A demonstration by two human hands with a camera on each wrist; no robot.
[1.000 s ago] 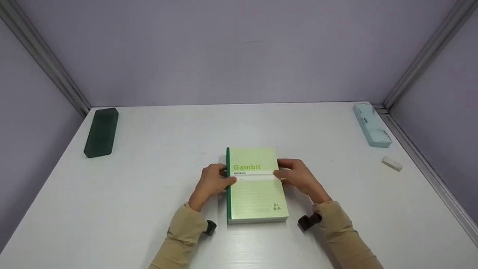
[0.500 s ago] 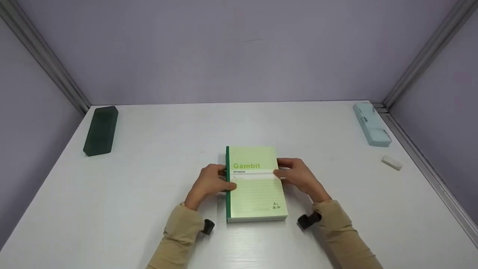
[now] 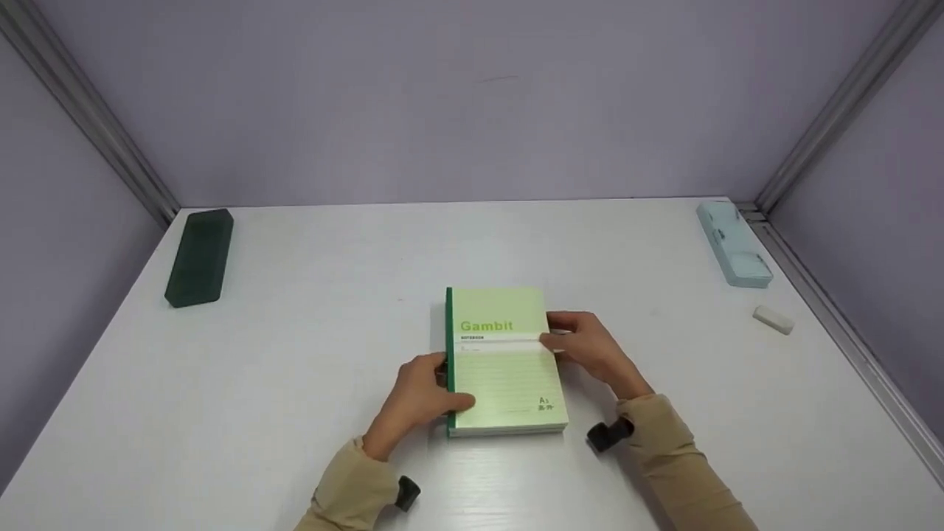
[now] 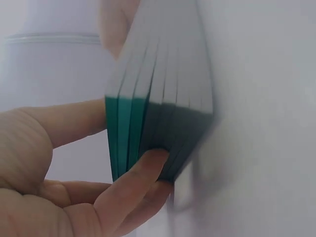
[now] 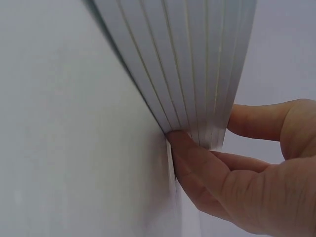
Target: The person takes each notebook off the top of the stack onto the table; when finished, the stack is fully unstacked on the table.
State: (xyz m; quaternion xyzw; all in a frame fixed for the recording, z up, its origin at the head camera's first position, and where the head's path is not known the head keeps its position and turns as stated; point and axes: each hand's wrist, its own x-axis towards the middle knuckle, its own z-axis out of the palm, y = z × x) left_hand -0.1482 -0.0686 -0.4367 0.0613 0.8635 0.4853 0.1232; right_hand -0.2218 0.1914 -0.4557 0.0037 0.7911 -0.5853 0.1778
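Observation:
A stack of several notebooks (image 3: 501, 376) lies on the white table, its top cover light green with a dark green spine and the word "Gambit". In the left wrist view the spines (image 4: 123, 133) show as a layered block. My left hand (image 3: 419, 394) holds the spine side low down, thumb on the cover and fingers against the spines. On the opposite side my right hand (image 3: 590, 350) grips the page edges, its thumb at the cover's edge. The right wrist view shows its fingers (image 5: 197, 168) against the layered pages (image 5: 182, 59).
A dark green case (image 3: 199, 258) lies at the table's far left corner. At the far right corner is a pale blue case (image 3: 735, 247), with a white eraser (image 3: 774, 320) nearer to me. Walls stand behind and at both sides of the table (image 3: 221, 383).
My left hand has slid down along the spine side towards the near end of the stack. The right hand and the notebooks have stayed in place.

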